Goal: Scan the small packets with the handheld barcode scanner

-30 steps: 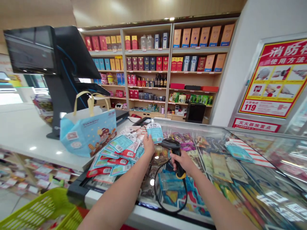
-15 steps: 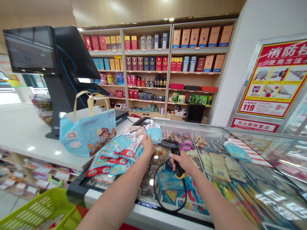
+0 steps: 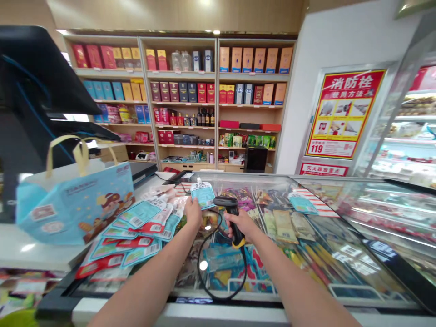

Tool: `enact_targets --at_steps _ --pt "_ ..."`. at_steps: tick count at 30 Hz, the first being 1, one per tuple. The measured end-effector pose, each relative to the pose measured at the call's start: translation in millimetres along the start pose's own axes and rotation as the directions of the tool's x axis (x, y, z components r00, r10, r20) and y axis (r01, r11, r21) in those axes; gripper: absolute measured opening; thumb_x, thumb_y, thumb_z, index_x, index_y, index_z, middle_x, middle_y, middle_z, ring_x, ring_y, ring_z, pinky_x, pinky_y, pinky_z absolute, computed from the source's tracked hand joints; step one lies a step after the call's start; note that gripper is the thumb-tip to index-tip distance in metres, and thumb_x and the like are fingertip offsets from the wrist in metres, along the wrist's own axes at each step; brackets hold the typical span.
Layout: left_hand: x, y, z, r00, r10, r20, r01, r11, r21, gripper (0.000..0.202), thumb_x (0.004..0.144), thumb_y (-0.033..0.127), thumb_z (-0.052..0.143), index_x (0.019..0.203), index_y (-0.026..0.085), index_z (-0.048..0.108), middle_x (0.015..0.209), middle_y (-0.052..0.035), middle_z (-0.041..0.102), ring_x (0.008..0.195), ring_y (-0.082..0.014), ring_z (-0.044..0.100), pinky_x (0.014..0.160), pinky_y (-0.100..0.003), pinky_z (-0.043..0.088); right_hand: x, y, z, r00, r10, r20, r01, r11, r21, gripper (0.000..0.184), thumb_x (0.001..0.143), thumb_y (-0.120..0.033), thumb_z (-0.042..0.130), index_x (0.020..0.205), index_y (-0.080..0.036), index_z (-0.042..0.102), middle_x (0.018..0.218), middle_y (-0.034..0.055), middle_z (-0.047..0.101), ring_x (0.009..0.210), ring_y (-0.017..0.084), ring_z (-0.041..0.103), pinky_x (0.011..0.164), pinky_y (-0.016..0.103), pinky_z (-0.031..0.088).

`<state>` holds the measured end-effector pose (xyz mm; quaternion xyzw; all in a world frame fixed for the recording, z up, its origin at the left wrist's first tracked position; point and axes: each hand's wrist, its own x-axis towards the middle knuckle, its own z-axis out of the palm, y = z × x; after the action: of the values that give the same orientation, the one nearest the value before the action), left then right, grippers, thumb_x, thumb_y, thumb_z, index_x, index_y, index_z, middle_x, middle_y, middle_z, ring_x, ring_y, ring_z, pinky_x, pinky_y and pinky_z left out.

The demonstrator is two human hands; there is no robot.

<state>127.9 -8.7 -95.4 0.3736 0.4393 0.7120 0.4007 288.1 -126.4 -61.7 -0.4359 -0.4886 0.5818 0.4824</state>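
My left hand (image 3: 193,211) pinches the edge of a light-blue spouted drink pouch (image 3: 203,195), held up over the glass freezer top. In my right hand (image 3: 238,223) is a black barcode scanner (image 3: 233,217), its fingers wrapped round the handle. The scanner's head points left at the pouch, a small way off it. A black cable (image 3: 204,282) loops down from the handle onto the glass. Left of my left arm lies a pile of blue and red pouches (image 3: 141,213). Another blue pouch (image 3: 303,205) lies apart on the right, by a red-and-white striped sheet.
A blue paper bag (image 3: 78,204) with cream handles stands on the counter at left, below a black monitor stand (image 3: 30,91). The freezer's glass top (image 3: 327,254) spreads under both arms, packaged ices beneath it. Shelves of boxed bottles (image 3: 184,93) line the back wall.
The view has turned to the right, so the bag, pile and shelves sit further left in it. Both hands keep hold of the pouch and scanner, close together as before.
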Motion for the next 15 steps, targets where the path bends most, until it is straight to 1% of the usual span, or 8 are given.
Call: enact_targets --at_steps 2,4,7,9,11,13,15 --pt "-10 -1 18.8 0.993 -0.096 0.065 0.099 0.994 -0.044 0.026 0.077 0.043 0.052 0.086 0.019 0.054 0.071 0.0006 0.059 0.06 -0.0124 0.059 0.06 -0.028 0.051 -7 -8 -19 0.999 -0.007 -0.052 0.008 1.0 0.014 0.036 0.06 -0.044 0.074 0.073 -0.019 0.051 0.048 -0.0072 0.052 0.037 0.009 0.048 0.038 0.023 0.044" --pt "-21 -5 42.9 0.977 -0.165 0.136 0.174 0.983 -0.057 0.023 0.077 0.038 0.054 0.088 0.019 0.055 0.072 0.0002 0.061 0.058 -0.0122 0.06 0.058 -0.028 0.052 -17 -15 -44 0.993 -0.032 -0.117 0.034 0.999 0.018 0.036 0.06 -0.043 0.075 0.072 -0.019 0.05 0.048 -0.0071 0.052 0.037 0.009 0.047 0.037 0.023 0.044" --pt "-41 -18 90.4 0.953 -0.189 0.238 0.21 0.976 -0.063 0.021 0.075 0.034 0.056 0.087 0.017 0.056 0.07 -0.0006 0.062 0.056 -0.0128 0.06 0.057 -0.029 0.051 -35 -21 -86 0.971 -0.074 -0.229 0.074 0.997 -0.008 0.034 0.061 -0.041 0.075 0.071 -0.02 0.05 0.047 -0.007 0.052 0.036 0.009 0.047 0.037 0.024 0.044" --pt "-58 -30 129.4 0.943 -0.17 0.287 0.187 0.982 -0.033 0.019 0.075 0.033 0.057 0.083 0.015 0.057 0.067 -0.0005 0.061 0.057 -0.0138 0.06 0.058 -0.029 0.051 -46 -23 -115 0.945 -0.109 -0.308 0.108 0.994 -0.018 0.034 0.063 -0.041 0.074 0.074 -0.019 0.051 0.048 -0.0069 0.053 0.035 0.009 0.047 0.037 0.024 0.045" --pt "-78 -41 170.8 0.936 -0.161 0.312 0.157 0.987 0.04 0.017 0.076 0.031 0.056 0.08 0.015 0.057 0.065 -0.0009 0.06 0.059 -0.015 0.06 0.061 -0.03 0.051 -55 -27 -141 0.914 -0.137 -0.381 0.14 0.99 -0.021 0.034 0.063 -0.041 0.074 0.078 -0.019 0.053 0.049 -0.0069 0.053 0.036 0.009 0.048 0.037 0.023 0.045" --pt "-98 -51 209.1 0.934 -0.152 0.325 0.104 0.982 0.159 0.013 0.079 0.026 0.052 0.081 0.015 0.057 0.069 -0.0033 0.062 0.063 -0.0169 0.062 0.065 -0.031 0.051 -61 -31 -165 0.879 -0.159 -0.45 0.17 0.985 -0.018 0.035 0.063 -0.041 0.074 0.079 -0.018 0.054 0.049 -0.0069 0.053 0.036 0.009 0.048 0.037 0.023 0.045" --pt "-113 -58 238.9 0.934 -0.125 0.334 0.017 0.951 0.307 0.013 0.08 0.02 0.048 0.086 0.016 0.058 0.077 -0.007 0.065 0.071 -0.0194 0.064 0.07 -0.033 0.05 -66 -34 -185 0.842 -0.173 -0.511 0.201 0.98 -0.001 0.036 0.061 -0.041 0.075 0.079 -0.018 0.054 0.048 -0.0071 0.052 0.035 0.009 0.047 0.035 0.023 0.045"
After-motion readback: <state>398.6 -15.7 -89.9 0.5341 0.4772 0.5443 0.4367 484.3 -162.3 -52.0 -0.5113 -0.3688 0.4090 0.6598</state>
